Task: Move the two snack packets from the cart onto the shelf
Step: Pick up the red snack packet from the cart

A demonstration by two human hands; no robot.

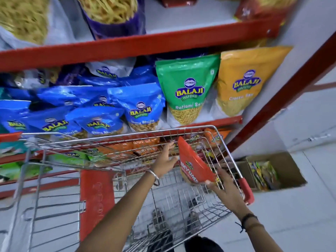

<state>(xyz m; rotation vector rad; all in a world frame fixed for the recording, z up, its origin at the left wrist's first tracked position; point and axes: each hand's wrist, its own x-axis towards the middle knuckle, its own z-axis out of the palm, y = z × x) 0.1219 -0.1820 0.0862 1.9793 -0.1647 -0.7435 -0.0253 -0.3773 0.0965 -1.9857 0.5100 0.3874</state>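
Note:
A red snack packet [193,163] is held tilted above the wire cart [127,137], over its right half. My right hand [224,186] grips the packet's lower corner from below. My left hand [166,158] is beside the packet's left edge with fingers spread, touching or nearly touching it. Behind the cart, the lower shelf [45,155] carries orange packets [145,145] of the same kind. I cannot see a second red packet in the cart basket.
The red-framed rack holds blue packets [140,113], a green packet [187,88] and a yellow packet [243,79] on the shelf above. An open cardboard box [283,160] with small sachets sits on the floor at right. The cart's red handle end [246,190] is near my right hand.

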